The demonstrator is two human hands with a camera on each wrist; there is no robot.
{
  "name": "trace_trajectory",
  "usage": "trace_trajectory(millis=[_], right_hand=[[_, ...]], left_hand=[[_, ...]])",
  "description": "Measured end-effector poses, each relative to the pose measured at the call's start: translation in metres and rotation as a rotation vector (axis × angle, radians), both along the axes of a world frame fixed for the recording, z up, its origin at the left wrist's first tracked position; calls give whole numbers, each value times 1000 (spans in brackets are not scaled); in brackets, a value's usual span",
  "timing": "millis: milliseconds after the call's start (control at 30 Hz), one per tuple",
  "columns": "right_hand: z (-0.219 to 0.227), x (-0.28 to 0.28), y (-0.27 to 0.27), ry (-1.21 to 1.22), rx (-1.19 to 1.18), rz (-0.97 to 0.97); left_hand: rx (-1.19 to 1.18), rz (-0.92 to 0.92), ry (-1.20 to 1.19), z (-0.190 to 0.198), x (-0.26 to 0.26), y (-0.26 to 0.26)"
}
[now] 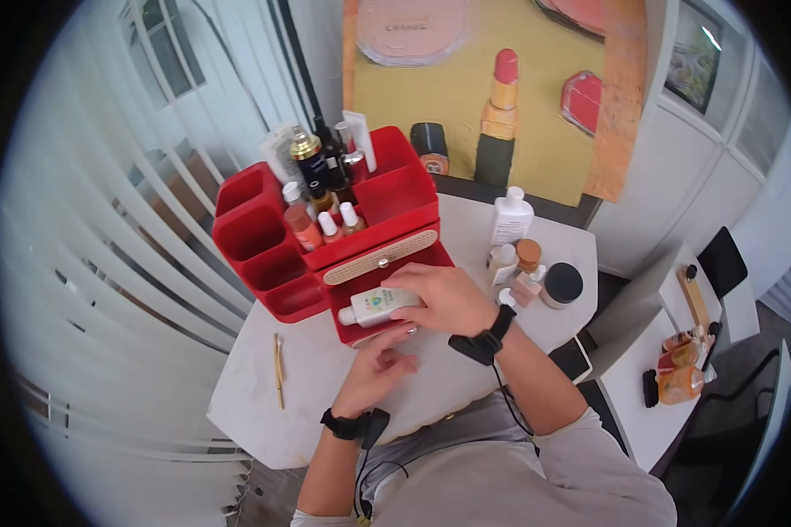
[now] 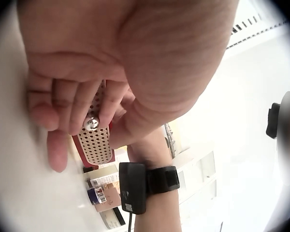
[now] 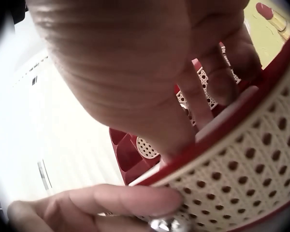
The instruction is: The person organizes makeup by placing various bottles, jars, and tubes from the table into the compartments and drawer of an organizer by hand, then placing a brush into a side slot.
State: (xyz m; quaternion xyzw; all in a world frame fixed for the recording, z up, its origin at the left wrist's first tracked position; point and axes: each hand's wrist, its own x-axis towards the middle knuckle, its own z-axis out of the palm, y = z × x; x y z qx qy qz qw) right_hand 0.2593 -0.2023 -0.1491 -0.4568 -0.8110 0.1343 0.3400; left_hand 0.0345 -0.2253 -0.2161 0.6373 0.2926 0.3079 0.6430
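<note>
My right hand [image 1: 448, 299] grips a white bottle [image 1: 373, 306] that lies on its side in the pulled-out lower drawer of a red cosmetics organizer [image 1: 351, 255]. Its cap points left. In the right wrist view, the fingers of the right hand [image 3: 135, 72] reach over the rim of the woven-pattern drawer front [image 3: 251, 164]. Below it, my left hand [image 1: 373, 373] has its fingertips at the drawer's silver knob [image 1: 411, 330]. The left wrist view shows this knob [image 2: 92, 123] between loosely bent fingers of the left hand [image 2: 87, 63].
Bottles and tubes, among them a dark gold-topped bottle [image 1: 308, 154], stand in the organizer's top. To the right are a white bottle [image 1: 511, 215], smaller containers and a black-lidded jar [image 1: 562, 285]. Two thin sticks [image 1: 279, 369] lie on the white table [image 1: 246, 386] at left.
</note>
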Motion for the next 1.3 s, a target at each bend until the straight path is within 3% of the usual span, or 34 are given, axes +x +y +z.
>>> trace_trajectory(millis=[67, 167, 200, 267, 367, 500, 700, 767, 800, 867, 933, 1000, 1067, 1267, 1300], right_hand=[[0, 4, -19, 62, 53, -36], [-5, 13, -44, 440, 156, -249], [-6, 19, -52, 437, 150, -237], [-8, 33, -68, 398, 114, -400], [-17, 46, -77, 352, 81, -446], [-25, 52, -82, 343, 66, -477], [-24, 51, -87, 256, 95, -401], [-20, 56, -92, 234, 173, -589], [-16, 63, -94, 237, 173, -588], [-8, 90, -97, -75, 361, -922], [-27, 126, -103, -227, 287, -1033], [-53, 159, -107, -166, 256, -1008], [-62, 171, -111, 149, -57, -871], [-75, 162, -113, 235, 7, -968], [-81, 166, -113, 310, 154, -1036]], left_hand=[[-29, -10, -16, 3, 1, 1], [-48, 5, -22, 0, 4, 3], [36, 1, -35, -1, 7, 6], [113, 8, -42, -1, 7, 13], [128, 85, 16, 3, 14, 32], [259, 168, 157, 5, 15, 64], [262, 199, 121, 14, 11, 80], [325, 182, 143, 12, 3, 82], [384, 177, 167, 11, -1, 82], [288, 167, 55, 37, 6, 69], [190, 169, -64, 47, 15, 67], [152, 145, -61, 44, 22, 74], [125, 175, -84, 39, 27, 78], [99, 172, -141, 34, 24, 59], [97, 151, -150, 33, 23, 52]])
